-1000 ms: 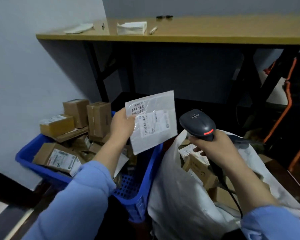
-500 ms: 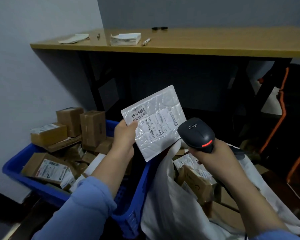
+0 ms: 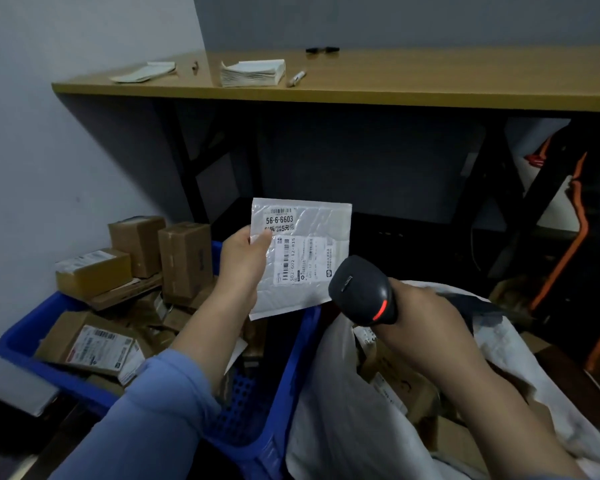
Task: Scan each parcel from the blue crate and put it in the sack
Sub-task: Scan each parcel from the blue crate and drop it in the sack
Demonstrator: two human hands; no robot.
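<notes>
Left hand (image 3: 243, 268) pinches the flat white padded mailer (image 3: 309, 258), now turned square; right hand (image 3: 426, 317) grips the black handheld scanner (image 3: 364, 289) beside it, likely mid-scan.

table (image 3: 430, 88) | paper stack (image 3: 253, 72) | white pen (image 3: 297, 78) | black marker (image 3: 322, 49) on top

Both arms out, both grips full.
Your left grip (image 3: 245, 265) pinches the parcel (image 3: 307, 268) by its edge, thumb in front; your right grip (image 3: 426, 320) curls round the scanner (image 3: 362, 291).
</notes>
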